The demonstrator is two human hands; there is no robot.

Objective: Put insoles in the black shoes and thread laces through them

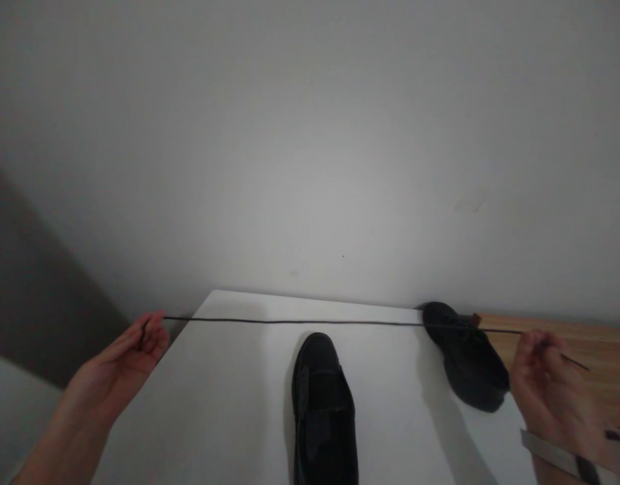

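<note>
A thin black shoelace [300,322] is stretched nearly level across the view, between my two hands. My left hand [138,343] is closed on one end of it, palm turned up, at the left edge of the white table. On the far right my right hand [545,367] pinches the other end, and a short tail sticks out beyond the fingers. Below the lace, a black shoe [324,411] stands with its toe pointing away from me; no lace shows across its opening. A second black shoe [464,357] sits tilted at the right, behind the lace.
The white tabletop [213,404] reaches back to a pale wall [310,168]. A wood-grain surface [593,357] lies to the right, partly behind my right hand. A strap [552,451] is around my right wrist. A dark area [32,289] is at the left.
</note>
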